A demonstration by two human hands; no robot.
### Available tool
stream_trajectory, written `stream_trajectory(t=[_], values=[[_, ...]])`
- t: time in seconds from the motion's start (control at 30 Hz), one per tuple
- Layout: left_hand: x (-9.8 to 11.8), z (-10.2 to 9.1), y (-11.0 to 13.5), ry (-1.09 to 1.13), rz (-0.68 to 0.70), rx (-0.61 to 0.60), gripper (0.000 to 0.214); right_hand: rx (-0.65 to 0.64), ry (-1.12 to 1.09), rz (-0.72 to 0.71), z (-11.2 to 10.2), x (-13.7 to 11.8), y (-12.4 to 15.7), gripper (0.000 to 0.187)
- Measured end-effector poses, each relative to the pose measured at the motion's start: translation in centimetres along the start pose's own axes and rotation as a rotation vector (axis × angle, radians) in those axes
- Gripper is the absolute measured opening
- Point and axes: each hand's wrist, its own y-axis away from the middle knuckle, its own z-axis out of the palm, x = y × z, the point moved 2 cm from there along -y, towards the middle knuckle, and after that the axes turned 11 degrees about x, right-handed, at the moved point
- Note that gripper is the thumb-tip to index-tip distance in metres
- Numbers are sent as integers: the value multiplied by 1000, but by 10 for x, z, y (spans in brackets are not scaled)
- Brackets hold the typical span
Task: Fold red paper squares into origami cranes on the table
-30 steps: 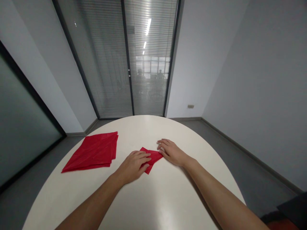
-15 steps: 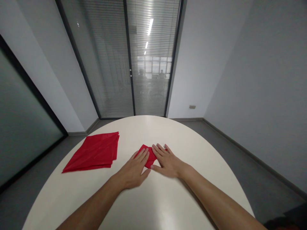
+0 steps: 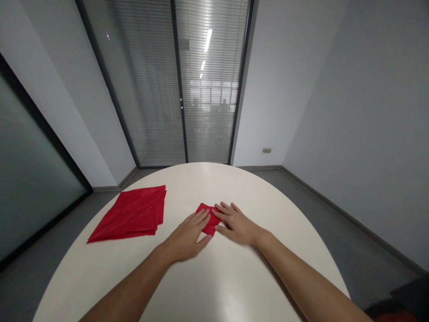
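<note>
A small folded piece of thin red material [image 3: 210, 226], cloth or paper, lies flat on the white table. My left hand [image 3: 189, 237] rests palm down with its fingertips on the left part of the piece. From the other side, my right hand [image 3: 236, 223] lies across its right part, fingers stretched out. Both hands are open and grip nothing. Parts of the red piece are hidden under the fingers.
Larger folded red sheets [image 3: 134, 213], layered and slightly creased, lie at the left of the round white table [image 3: 201, 286]. Behind the table stands a glass partition with blinds [image 3: 157, 112]. A dark object [image 3: 410, 295] shows at the lower right.
My right hand has shifted slightly rightward and its fingers have drawn in a little. My left fingers lie slightly further right on the red piece. The larger sheets have not moved.
</note>
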Motion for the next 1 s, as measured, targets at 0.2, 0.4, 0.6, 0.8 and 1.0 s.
stream_trajectory(t=[0.2, 0.4, 0.6, 0.8, 1.0], values=[[1, -1, 1, -13, -12, 18, 56, 83, 19, -20, -2, 1, -1, 47], [4, -4, 2, -11, -25, 98, 54, 198, 19, -61, -4, 3, -3, 36], [0, -1, -4, -14, -76, 198, 41, 236, -95, -192, -6, -6, -5, 30], [1, -2, -4, 5, -17, 171, 43, 247, -70, -236, -5, -6, -3, 25], [2, -5, -1, 26, 27, 139, 58, 269, -74, -252, -3, -2, -7, 22]])
